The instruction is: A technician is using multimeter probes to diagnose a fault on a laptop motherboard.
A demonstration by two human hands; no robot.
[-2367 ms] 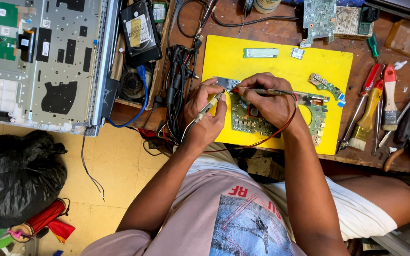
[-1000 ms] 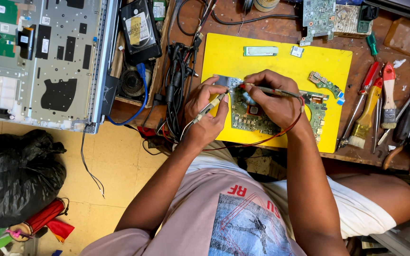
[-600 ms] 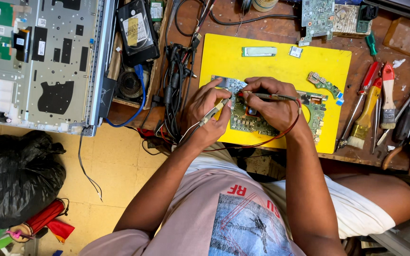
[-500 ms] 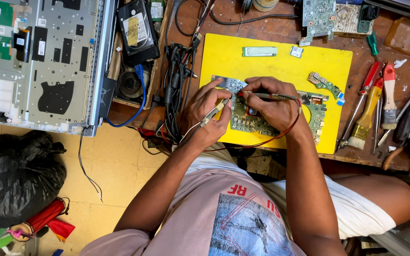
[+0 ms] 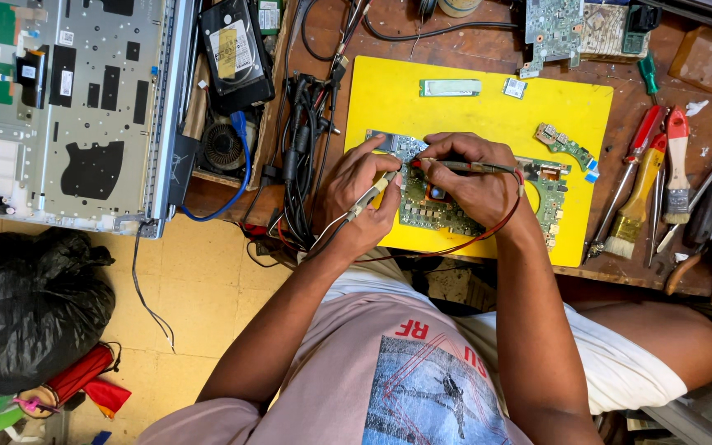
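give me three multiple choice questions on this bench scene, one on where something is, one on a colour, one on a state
1. Where does the circuit board lie?
A. on the mat
B. on the floor
C. inside the opened laptop chassis

2. What colour is the mat?
A. blue
B. yellow
C. grey

3. What is the state of the left hand?
A. empty and flat on the bench
B. gripping a probe against the board
C. holding a paintbrush

Key: 1 A, the board rests on the mat under both hands. 2 B, the mat is plainly yellow. 3 B, the left hand pinches a thin probe with its tip at the board, while the right hand holds a second probe.
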